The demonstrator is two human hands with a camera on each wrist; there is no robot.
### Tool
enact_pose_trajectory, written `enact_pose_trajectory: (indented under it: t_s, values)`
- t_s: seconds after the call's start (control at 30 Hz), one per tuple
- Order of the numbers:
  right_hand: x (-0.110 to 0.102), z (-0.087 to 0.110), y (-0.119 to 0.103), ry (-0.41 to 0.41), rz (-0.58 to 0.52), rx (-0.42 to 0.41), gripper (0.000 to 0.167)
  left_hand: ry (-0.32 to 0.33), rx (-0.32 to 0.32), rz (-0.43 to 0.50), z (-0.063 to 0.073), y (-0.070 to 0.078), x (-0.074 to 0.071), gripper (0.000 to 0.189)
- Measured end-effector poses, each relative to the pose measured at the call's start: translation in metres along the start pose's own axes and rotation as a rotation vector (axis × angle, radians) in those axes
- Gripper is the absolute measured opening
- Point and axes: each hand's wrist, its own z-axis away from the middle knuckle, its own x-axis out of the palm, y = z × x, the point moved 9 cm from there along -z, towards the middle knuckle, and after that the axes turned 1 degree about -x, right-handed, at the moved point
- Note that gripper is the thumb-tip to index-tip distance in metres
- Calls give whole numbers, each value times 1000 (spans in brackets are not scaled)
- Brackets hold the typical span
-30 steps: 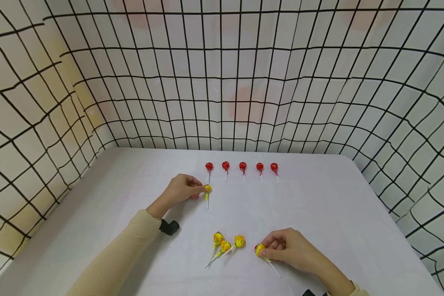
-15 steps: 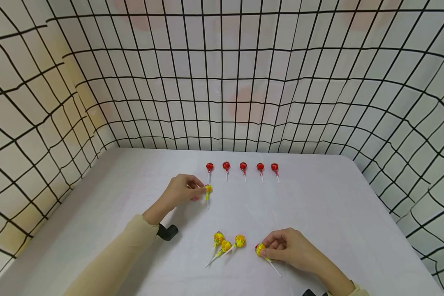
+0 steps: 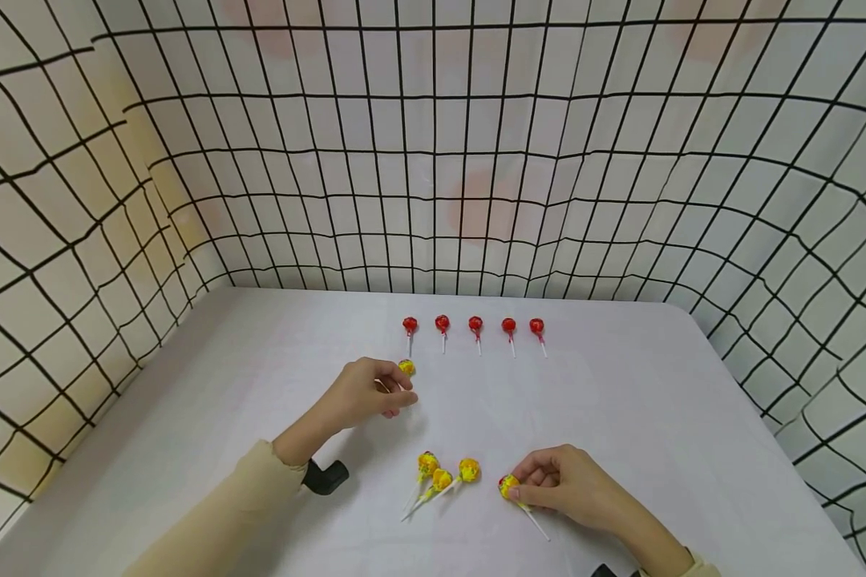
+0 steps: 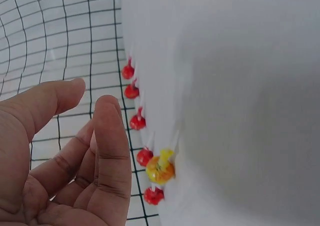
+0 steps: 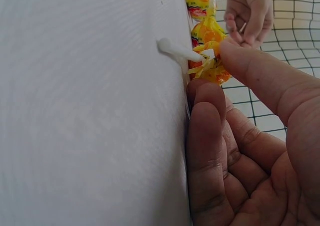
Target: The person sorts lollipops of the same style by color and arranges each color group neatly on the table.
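My left hand [image 3: 371,390] hovers over the table, thumb and fingertips apart with nothing between them, as the left wrist view confirms. Just beyond it lies a yellow lollipop [image 3: 406,366], its stick hidden behind the hand; the left wrist view also catches this yellow lollipop [image 4: 161,170]. At the front right, my right hand [image 3: 570,486] pinches another yellow lollipop [image 3: 507,486] by its wrapped head, white stick pointing toward me. In the right wrist view, thumb and fingers meet around that lollipop [image 5: 212,68]. To its left, three yellow lollipops [image 3: 441,480] lie together with their sticks crossing.
Several red lollipops [image 3: 475,324] form a row near the far edge of the white table [image 3: 621,385], sticks toward me. A black wire grid [image 3: 476,176] encloses the back and sides. A black wrist mount [image 3: 326,478] sits beneath the left sleeve.
The left hand has let go of the yellow lollipop below the leftmost red one and drawn back slightly toward me. That lollipop stays in place. The right hand has kept still.
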Motion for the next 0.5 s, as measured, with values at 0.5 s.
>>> enact_pose_trajectory:
  t_s: [0.5]
  values:
    - [-1, 0, -1, 3, -14, 9, 23, -132, 76, -16, 25, 16, 30, 16]
